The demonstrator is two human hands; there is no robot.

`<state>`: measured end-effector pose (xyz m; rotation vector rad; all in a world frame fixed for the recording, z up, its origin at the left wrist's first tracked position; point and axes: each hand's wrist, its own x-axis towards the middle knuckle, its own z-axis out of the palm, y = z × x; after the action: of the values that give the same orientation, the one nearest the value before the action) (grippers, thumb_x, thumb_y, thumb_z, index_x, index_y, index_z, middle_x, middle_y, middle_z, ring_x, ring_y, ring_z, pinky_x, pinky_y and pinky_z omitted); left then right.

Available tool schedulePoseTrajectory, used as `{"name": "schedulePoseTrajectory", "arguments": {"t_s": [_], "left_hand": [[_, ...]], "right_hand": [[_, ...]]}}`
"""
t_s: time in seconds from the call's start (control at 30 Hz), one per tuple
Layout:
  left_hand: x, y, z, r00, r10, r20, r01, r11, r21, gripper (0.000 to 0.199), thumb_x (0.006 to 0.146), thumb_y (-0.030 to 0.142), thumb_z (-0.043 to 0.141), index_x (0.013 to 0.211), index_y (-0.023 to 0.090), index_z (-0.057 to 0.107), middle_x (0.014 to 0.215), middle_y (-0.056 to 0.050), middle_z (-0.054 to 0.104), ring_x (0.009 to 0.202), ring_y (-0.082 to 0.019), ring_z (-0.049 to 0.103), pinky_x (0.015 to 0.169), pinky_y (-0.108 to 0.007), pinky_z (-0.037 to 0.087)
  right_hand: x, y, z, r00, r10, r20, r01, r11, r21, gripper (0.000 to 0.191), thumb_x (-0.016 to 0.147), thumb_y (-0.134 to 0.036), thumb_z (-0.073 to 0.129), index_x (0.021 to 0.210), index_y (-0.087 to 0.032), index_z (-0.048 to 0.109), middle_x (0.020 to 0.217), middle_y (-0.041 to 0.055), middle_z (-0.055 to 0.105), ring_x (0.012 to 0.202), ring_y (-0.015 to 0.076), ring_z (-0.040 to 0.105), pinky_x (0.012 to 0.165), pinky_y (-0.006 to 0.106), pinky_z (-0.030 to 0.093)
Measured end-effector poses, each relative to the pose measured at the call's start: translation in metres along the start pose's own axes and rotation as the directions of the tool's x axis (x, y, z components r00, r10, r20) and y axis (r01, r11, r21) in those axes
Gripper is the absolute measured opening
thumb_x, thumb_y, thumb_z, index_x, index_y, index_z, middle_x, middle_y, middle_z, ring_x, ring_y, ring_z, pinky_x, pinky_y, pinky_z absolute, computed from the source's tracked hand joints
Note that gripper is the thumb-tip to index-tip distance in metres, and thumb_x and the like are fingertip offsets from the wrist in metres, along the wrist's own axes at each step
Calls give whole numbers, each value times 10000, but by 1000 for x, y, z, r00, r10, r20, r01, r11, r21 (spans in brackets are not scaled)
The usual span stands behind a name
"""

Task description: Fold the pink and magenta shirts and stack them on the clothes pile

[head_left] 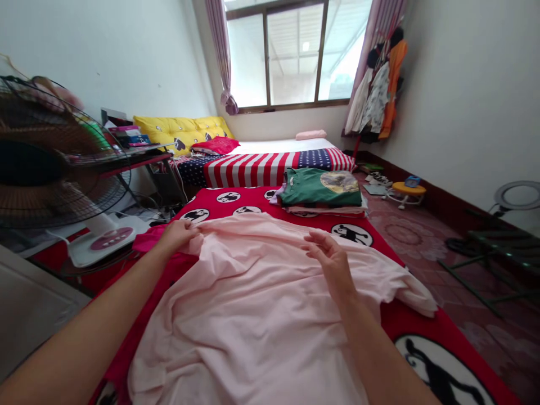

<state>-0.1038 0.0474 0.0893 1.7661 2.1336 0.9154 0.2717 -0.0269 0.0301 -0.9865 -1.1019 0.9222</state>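
White plastic forms the base of the fan at far left, whose round cage stands in front of the desk and hides much of it. Boxes sit on the desk, and a magenta cloth lies below, just beside the person's left forearm. The left hand pinches the far left edge of the shirt between closed fingers. Beyond are a yellow cushion and a red pillow, near the left end of a bed with a striped cover.

The pale pink shirt lies spread and wrinkled across the middle of the red blanket, its near end running out of view. Folded clothes, a green top uppermost, take up the blanket's far right part, just beyond the shirt. The right hand is over the shirt's right half, thumb and fingers apart and gripping nothing; whether it touches the fabric cannot be told. Its forearm covers part of the shirt. Farther right, garments hang by the window, an orange-topped stool stands near the wall, and a dark folding chair occupies the floor.
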Motion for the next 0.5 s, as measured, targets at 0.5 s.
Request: {"name": "schedulePoseTrajectory", "arguments": {"t_s": [0.5], "left_hand": [[14, 56, 111, 943, 231, 241, -276, 946, 171, 362, 605, 334, 715, 958, 255, 703, 885, -54, 718, 885, -255, 648, 702, -261, 461]], "right_hand": [[29, 34, -88, 943, -186, -277, -150, 504, -851, 592, 661, -261, 592, 1243, -157, 554, 1028, 153, 616, 886, 292, 613, 812, 419, 475]]}}
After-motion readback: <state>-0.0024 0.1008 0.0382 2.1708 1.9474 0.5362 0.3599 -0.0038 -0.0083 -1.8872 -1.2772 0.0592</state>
